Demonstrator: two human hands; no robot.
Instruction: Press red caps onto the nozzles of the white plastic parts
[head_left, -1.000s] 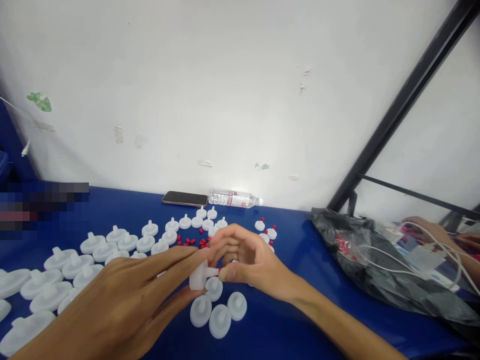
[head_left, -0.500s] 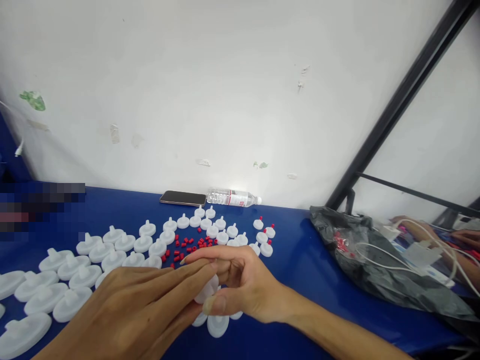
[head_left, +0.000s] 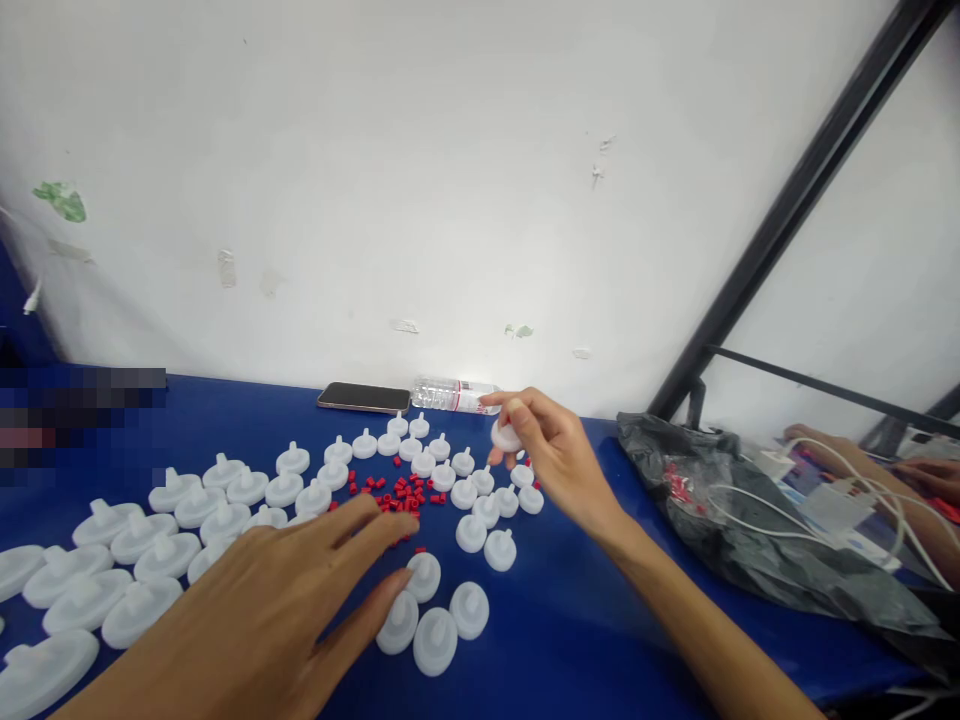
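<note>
Head view, only one we've got: our hands have just come apart. A moment ago they were together over the middle of the blue table (head_left: 585, 620), and now our right hand (head_left: 562, 450) is up in front of the clear bottle (head_left: 435, 392) with a white disc (head_left: 504, 437) pinched between thumb and fingers. So that piece is in the right hand alone, held off the table, near the group of spouted discs (head_left: 500, 552) on that side. Can't really tell if there's a red cap on it, our fingers cover too much.

Our left hand (head_left: 300, 590) is loosely open, thumb well away from the index, nothing we can see in its grip. Its thumb is right by the nearest of four loose discs (head_left: 435, 650), maybe touching. The red caps (head_left: 409, 490) lie scattered just beyond it, with more white pieces (head_left: 171, 552) spread out to the left.

As for brands, no luck: the bottle's label (head_left: 468, 398) has red on it but it's too small and half covered to read, and the phone (head_left: 364, 397) beside it shows just a dark screen
</note>
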